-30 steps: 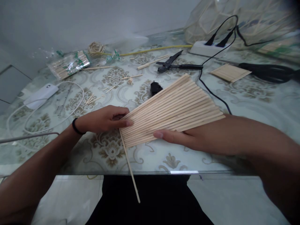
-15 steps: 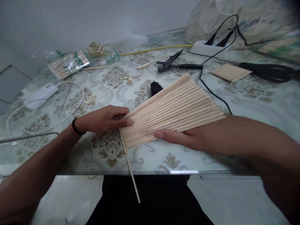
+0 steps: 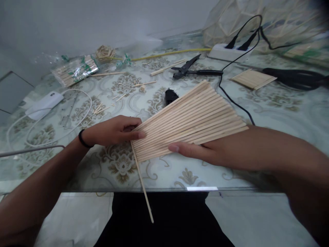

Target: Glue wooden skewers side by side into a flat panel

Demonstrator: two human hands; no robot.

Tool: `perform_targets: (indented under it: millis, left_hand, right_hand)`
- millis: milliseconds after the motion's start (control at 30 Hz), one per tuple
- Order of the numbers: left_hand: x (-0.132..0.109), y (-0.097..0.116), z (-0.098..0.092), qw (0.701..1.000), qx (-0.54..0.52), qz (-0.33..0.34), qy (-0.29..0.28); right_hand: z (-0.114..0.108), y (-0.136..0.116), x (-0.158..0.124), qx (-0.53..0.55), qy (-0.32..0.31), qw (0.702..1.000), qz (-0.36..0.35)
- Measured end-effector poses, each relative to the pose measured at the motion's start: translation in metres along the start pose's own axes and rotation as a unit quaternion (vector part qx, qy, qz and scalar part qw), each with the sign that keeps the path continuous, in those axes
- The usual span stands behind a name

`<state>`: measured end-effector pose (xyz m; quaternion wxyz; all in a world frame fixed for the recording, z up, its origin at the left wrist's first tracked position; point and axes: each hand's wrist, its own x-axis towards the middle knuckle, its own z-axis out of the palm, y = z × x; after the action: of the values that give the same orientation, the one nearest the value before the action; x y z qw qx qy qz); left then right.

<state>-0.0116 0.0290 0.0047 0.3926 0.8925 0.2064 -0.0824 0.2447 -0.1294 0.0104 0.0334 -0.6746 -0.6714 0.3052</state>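
Note:
A panel of thin wooden sticks (image 3: 190, 120), laid side by side, is held above the table and widens toward the upper right. My left hand (image 3: 118, 130) pinches its narrow left end, thumb on top. From below, my right hand (image 3: 205, 152) supports the lower edge; its thumb lies on the front and its other fingers are hidden behind the sticks. One long stick (image 3: 144, 185) runs down from the panel's left end, past the table edge. Behind the panel sits a black object (image 3: 171, 96), partly covered.
Black pliers (image 3: 186, 68), loose sticks (image 3: 168, 67), a small stick square (image 3: 253, 79) and black scissors (image 3: 295, 77) lie farther back. A white power strip (image 3: 228, 52) has black cables. At left are a bagged stick bundle (image 3: 75, 70) and a white device (image 3: 45, 104) with a cable.

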Motion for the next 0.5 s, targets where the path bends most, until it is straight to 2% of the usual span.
perform_targets:
  millis: [67, 400, 500]
  left_hand:
    - [-0.0001, 0.0004, 0.0, 1.0, 0.001, -0.002, -0.001]
    - [-0.0002, 0.0009, 0.0003, 1.0, 0.0, -0.002, 0.005]
    - [-0.0003, 0.0011, 0.0003, 1.0, -0.001, -0.004, 0.003]
  right_hand:
    - [-0.0008, -0.0016, 0.0006, 0.007, -0.018, 1.0, 0.009]
    - [-0.0035, -0.006, -0.0015, -0.006, -0.028, 0.998, 0.051]
    - [-0.0017, -0.0038, -0.0014, -0.002, -0.004, 1.0, 0.02]
